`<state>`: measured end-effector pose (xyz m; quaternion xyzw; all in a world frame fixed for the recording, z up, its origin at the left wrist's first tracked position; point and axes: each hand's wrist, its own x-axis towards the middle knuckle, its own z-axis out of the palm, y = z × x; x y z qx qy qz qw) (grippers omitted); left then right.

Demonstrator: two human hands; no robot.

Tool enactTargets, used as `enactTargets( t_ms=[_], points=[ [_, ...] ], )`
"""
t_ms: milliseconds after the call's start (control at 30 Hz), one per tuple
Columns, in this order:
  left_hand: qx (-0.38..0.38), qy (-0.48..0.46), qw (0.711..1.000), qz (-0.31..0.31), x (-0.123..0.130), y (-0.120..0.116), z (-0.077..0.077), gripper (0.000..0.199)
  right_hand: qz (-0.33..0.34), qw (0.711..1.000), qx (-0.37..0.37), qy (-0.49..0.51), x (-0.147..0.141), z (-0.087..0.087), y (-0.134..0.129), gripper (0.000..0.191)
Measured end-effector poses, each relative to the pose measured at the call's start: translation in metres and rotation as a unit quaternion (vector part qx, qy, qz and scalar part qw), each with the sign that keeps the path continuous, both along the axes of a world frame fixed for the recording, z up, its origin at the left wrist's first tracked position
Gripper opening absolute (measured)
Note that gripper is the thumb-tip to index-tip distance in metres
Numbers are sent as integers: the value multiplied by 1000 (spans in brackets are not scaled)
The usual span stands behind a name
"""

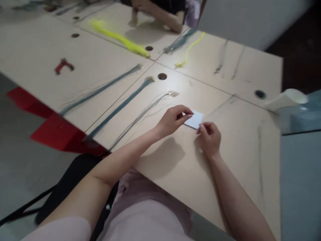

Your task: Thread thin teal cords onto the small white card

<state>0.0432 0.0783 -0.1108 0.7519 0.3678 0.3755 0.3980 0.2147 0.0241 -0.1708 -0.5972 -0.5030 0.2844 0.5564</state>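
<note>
A small white square pad point(195, 119) lies on the table between my hands. My left hand point(174, 119) reaches over its left side, thumb and forefinger pinched together; whatever is between them is too small to make out. At the pad's near right corner, my right hand point(210, 136) is closed, its fingertips gripping the edge. Left of my hands, a loose bunch of thin grey wires point(144, 115) ends in a small clear bag-like piece point(173, 94). Beside it runs a tied blue-grey wire bundle point(122, 102) with gold-coloured ends.
Another blue-grey bundle point(105, 87), a yellow wire bundle point(122, 41) and red-handled pliers point(64, 66) lie farther left. A thin yellow strand point(189, 52) is ahead. A white roll point(287, 99) stands right. Red bins point(56, 132) hang at the left edge. Another person's arm point(165, 18) rests opposite.
</note>
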Motion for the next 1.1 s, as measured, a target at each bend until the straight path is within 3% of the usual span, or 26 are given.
enactTargets(
  t_ms=[100,200,333,467,600,700,733,800,867,933,967,1000,1100],
  points=[
    [50,9,999,10,23,21,-20,17,22,999,-14,28,0,-1,7,9],
    [36,5,999,3,29,24,-36,19,23,998,-20,49,-1,0,11,9],
    [21,3,999,-26,29,21,-48,18,26,998,-34,51,-1,2,13,9],
    [54,10,996,-72,34,24,-56,15,27,998,-46,35,0,2,11,9],
    [88,39,993,-76,34,16,-47,17,2,999,-41,15,2,0,4,8],
    [105,71,991,-32,30,-13,-19,25,-36,999,-33,0,5,-2,-2,9],
    [86,73,993,-42,28,-28,-8,25,-44,998,-35,-14,6,-3,-3,9],
    [-1,35,983,-178,25,-63,14,28,-36,998,-48,6,7,-5,-6,11],
    [-98,-6,929,-357,18,-97,27,24,-49,998,-39,15,7,-5,-7,10],
    [-132,-30,894,-427,1,-122,29,16,-66,997,-22,18,7,-5,-8,8],
    [-195,-47,868,-455,-13,-132,27,18,-69,997,-15,21,7,-5,-8,8],
    [-270,-55,852,-445,-31,-140,22,21,-66,997,-12,26,7,-5,-7,7],
    [-489,-107,835,-227,-109,-166,-1,16,-58,998,-4,38,8,-6,-7,6]
  ],
)
